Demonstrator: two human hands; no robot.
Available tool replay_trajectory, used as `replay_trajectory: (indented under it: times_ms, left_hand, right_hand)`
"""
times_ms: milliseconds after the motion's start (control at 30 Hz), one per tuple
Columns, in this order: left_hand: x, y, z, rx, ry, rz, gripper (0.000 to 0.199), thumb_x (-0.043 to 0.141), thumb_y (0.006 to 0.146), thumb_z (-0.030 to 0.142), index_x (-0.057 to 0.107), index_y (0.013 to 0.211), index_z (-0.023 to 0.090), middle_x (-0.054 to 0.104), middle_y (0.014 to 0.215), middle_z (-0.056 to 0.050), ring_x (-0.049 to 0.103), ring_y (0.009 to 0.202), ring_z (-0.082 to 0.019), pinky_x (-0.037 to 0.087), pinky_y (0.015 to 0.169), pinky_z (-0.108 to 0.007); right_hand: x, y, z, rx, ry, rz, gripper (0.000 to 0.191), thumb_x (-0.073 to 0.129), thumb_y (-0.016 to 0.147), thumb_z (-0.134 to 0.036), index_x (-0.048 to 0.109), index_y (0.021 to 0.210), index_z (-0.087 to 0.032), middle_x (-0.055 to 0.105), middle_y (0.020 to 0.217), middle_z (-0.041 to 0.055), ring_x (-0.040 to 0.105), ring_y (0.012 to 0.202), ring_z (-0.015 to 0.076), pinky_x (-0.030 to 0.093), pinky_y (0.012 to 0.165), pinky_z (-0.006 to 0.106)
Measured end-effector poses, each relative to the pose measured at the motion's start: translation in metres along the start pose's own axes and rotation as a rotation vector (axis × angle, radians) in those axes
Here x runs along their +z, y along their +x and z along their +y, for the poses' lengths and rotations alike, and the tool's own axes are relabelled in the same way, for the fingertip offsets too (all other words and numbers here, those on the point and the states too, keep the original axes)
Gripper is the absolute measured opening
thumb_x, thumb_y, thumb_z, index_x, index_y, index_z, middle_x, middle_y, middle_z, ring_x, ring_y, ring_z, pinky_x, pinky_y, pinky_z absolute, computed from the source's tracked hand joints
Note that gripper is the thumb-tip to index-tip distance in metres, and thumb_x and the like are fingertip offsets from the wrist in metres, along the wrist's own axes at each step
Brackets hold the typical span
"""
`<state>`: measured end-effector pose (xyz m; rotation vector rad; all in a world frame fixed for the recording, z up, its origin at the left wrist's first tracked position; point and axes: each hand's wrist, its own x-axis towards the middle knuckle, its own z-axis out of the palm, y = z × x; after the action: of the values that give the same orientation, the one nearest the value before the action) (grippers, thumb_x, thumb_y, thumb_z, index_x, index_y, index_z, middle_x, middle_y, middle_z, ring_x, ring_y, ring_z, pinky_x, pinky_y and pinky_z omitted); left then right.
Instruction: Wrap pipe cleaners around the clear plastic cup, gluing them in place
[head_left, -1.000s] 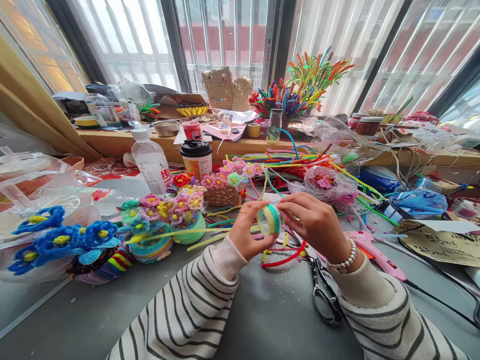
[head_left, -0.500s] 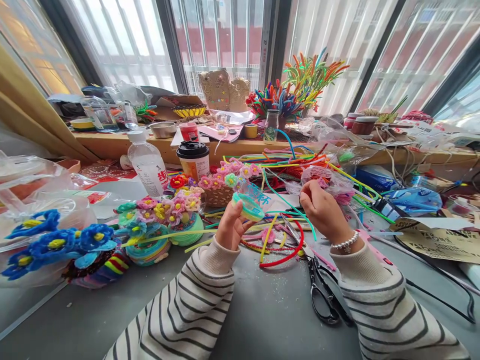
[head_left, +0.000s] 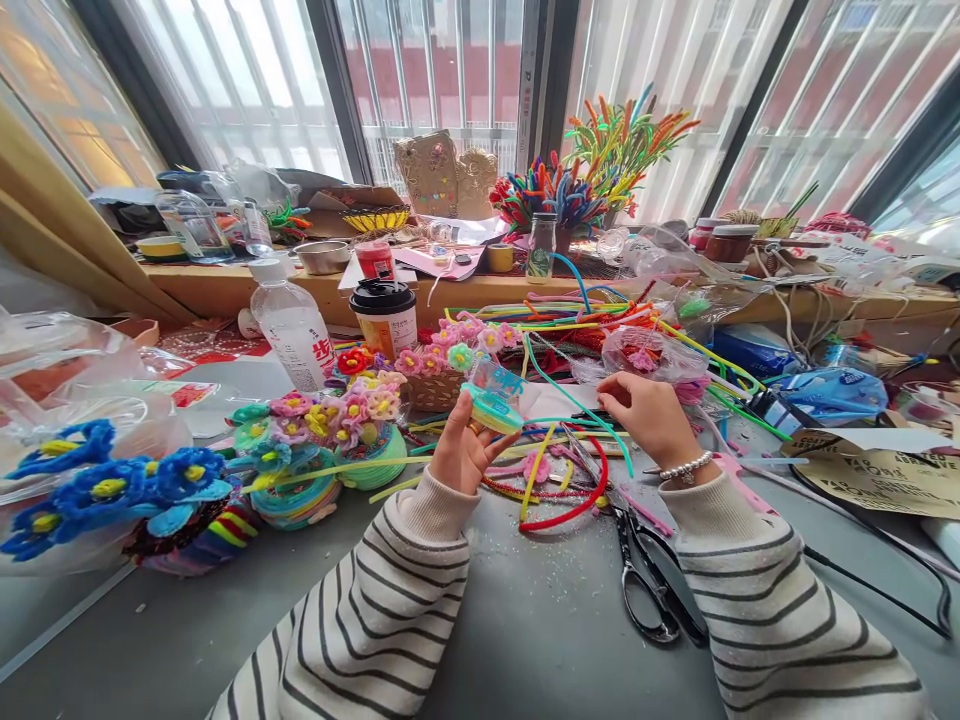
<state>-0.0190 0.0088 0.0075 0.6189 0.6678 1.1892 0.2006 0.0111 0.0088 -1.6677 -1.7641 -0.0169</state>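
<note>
My left hand (head_left: 466,448) holds a clear plastic cup (head_left: 496,378) with blue lettering, tilted on its side. Around one end of the cup run teal and yellow fuzzy pipe cleaners (head_left: 491,410). To the right, my right hand (head_left: 654,418) hovers with fingers bent together in a pinch; what is between them, if anything, is too small to make out. A teal pipe cleaner (head_left: 574,395) stretches between the hands. Below them, black-handled scissors (head_left: 651,575) lie on the grey table beside a bent red pipe cleaner (head_left: 596,500).
Pipe-cleaner flowers in pots, blue ones (head_left: 112,488) among them, stand at left. Behind are a water bottle (head_left: 289,325) and a lidded paper cup (head_left: 384,320). Loose pipe cleaners (head_left: 525,318) cover the back; a pink tool (head_left: 739,485) lies beside my right wrist.
My right hand has lowered slightly, with its fingers now reaching more to the left. The cup in my left hand has shifted a little left and turned.
</note>
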Motion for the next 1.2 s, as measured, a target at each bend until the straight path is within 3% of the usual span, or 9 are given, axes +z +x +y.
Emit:
replay_trajectory:
  times_ms: [133, 267, 500, 800, 967, 1200]
  left_hand:
    - [-0.002, 0.000, -0.002, -0.002, 0.018, -0.020, 0.036, 0.054, 0.074, 0.040, 0.052, 0.104, 0.021, 0.063, 0.094, -0.004, 0.061, 0.085, -0.016, 0.052, 0.073, -0.030]
    - [-0.006, 0.002, -0.003, 0.021, 0.018, -0.049, 0.034, 0.060, 0.070, 0.036, 0.054, 0.098, 0.021, 0.063, 0.094, -0.003, 0.061, 0.085, -0.015, 0.050, 0.074, -0.028]
    - [-0.007, 0.002, -0.007, -0.008, 0.019, -0.104, 0.030, 0.067, 0.064, 0.025, 0.058, 0.092, 0.018, 0.064, 0.097, -0.002, 0.061, 0.085, -0.014, 0.047, 0.078, -0.026]
    - [-0.008, 0.003, -0.008, 0.012, 0.055, -0.135, 0.026, 0.064, 0.066, 0.026, 0.060, 0.091, 0.020, 0.064, 0.099, -0.002, 0.060, 0.090, -0.016, 0.046, 0.084, -0.030]
    - [-0.006, 0.003, -0.006, -0.018, 0.009, -0.080, 0.022, 0.059, 0.069, 0.022, 0.058, 0.091, 0.019, 0.065, 0.091, -0.001, 0.062, 0.082, -0.013, 0.046, 0.083, -0.030]
    - [-0.004, 0.002, -0.002, -0.062, -0.055, -0.007, 0.018, 0.058, 0.071, 0.026, 0.054, 0.086, 0.018, 0.065, 0.081, 0.000, 0.063, 0.073, -0.014, 0.049, 0.077, -0.033]
  right_hand:
    - [0.004, 0.001, 0.000, -0.057, 0.011, 0.007, 0.029, 0.050, 0.069, -0.010, 0.064, 0.093, -0.016, 0.069, 0.076, 0.0038, 0.063, 0.067, 0.0154, 0.049, 0.065, 0.028]
    - [0.005, 0.001, 0.002, -0.085, -0.004, 0.015, 0.022, 0.050, 0.069, -0.011, 0.068, 0.080, -0.017, 0.070, 0.080, 0.0061, 0.064, 0.072, 0.0177, 0.049, 0.069, 0.031]
    - [0.009, 0.001, 0.006, -0.113, 0.002, 0.008, 0.019, 0.048, 0.072, -0.011, 0.066, 0.074, -0.016, 0.067, 0.075, 0.0065, 0.062, 0.070, 0.0173, 0.048, 0.067, 0.030]
    - [0.015, 0.003, 0.006, -0.135, 0.056, 0.083, 0.024, 0.035, 0.076, -0.012, 0.055, 0.089, -0.015, 0.061, 0.085, 0.0091, 0.057, 0.078, 0.0179, 0.045, 0.071, 0.031]
    - [0.006, 0.002, -0.002, -0.107, 0.084, 0.077, 0.021, 0.035, 0.081, -0.018, 0.052, 0.093, -0.014, 0.055, 0.064, 0.0022, 0.051, 0.053, 0.0143, 0.039, 0.053, 0.026]
    - [0.001, -0.004, -0.027, -0.230, 0.130, -0.127, 0.015, 0.048, 0.080, -0.027, 0.056, 0.084, -0.016, 0.040, 0.044, -0.0081, 0.042, 0.040, 0.0089, 0.031, 0.043, 0.020]
